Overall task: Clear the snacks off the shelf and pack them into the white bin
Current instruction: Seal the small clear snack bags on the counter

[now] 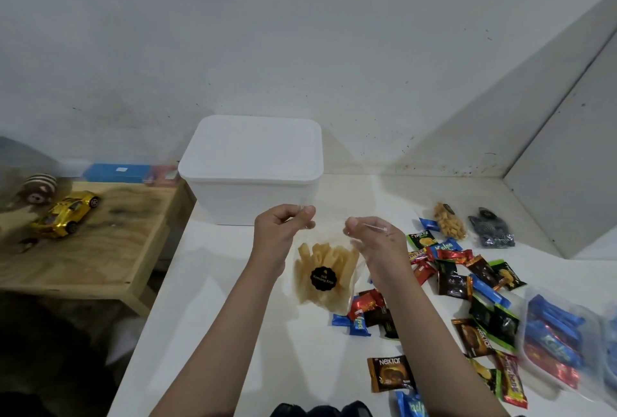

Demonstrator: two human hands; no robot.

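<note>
The white bin [230, 199] stands at the back of the white shelf [213, 299] with its lid on. Just in front of it I hold up a clear bag of pale yellow stick snacks [325, 269] bearing a round black label. My left hand [283, 226] pinches the bag's top left corner and my right hand [370, 234] pinches its top right corner, so the bag hangs between them. Several small wrapped snacks [450, 269] lie scattered on the shelf to the right.
A clear bag of yellow cubes [449, 220] and a dark bag [490, 228] lie at the back right. A clear tub of blue and red packets [554, 336] sits at the right edge. A wooden table [83, 249] to the left carries a gold toy car [66, 213].
</note>
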